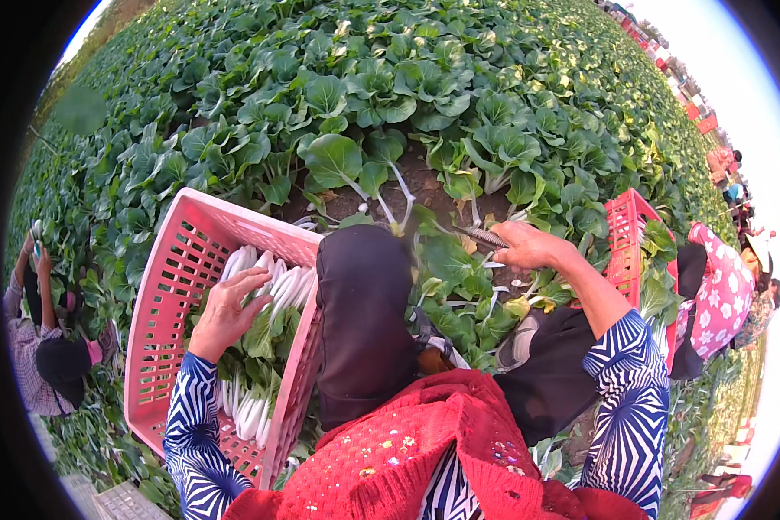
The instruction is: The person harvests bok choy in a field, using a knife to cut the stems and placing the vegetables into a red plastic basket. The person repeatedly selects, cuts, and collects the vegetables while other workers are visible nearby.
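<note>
My left hand [229,312] is over a pink plastic crate [144,338], its fingers apart and nothing in them. Inside that crate lie bok choy heads [292,286] in two rows, white stem ends outward and green leaves towards the middle. My right hand [530,246] grips a hand tool with a ribbed handle [487,238]; its working end is hard to make out. Just beyond the tool, a loose-leaved bok choy plant [390,188] with pale stalks stands at the edge of bare soil [426,185]. Cut leaves [452,263] litter the ground below the tool.
Dense growing bok choy [377,71] fills the field ahead. My dark-clad knee [364,299] rises against the crate's right side. A red crate [621,244] holding greens stands at right, near a person in a pink floral top [715,292]. Another person [45,351] crouches at far left.
</note>
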`<control>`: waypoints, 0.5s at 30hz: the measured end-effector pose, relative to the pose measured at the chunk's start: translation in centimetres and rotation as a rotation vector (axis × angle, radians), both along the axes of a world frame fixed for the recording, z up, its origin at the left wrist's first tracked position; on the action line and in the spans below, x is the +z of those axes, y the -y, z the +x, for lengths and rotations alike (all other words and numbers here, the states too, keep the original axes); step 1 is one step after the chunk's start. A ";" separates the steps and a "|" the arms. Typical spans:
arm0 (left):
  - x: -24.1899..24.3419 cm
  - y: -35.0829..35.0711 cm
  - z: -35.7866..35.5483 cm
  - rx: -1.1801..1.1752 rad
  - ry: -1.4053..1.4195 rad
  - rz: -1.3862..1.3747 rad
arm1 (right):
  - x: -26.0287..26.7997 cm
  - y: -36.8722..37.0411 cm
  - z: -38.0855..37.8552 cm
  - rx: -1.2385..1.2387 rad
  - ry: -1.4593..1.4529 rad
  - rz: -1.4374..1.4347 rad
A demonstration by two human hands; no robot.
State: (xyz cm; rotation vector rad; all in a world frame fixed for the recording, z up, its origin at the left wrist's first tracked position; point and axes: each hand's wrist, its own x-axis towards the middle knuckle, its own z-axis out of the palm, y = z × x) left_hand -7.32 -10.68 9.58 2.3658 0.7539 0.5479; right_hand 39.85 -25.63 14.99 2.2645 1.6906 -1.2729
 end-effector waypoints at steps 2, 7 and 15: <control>1.4 -1.6 2.0 -0.032 0.023 0.029 | 2.5 -0.5 0.7 0.030 -0.022 0.027; 5.1 -4.3 9.6 -0.057 0.055 -0.121 | 1.8 3.2 7.6 -0.009 -0.020 -0.025; 7.6 -4.3 25.1 -0.433 -0.225 0.153 | -12.7 22.6 15.3 -0.615 0.029 -0.025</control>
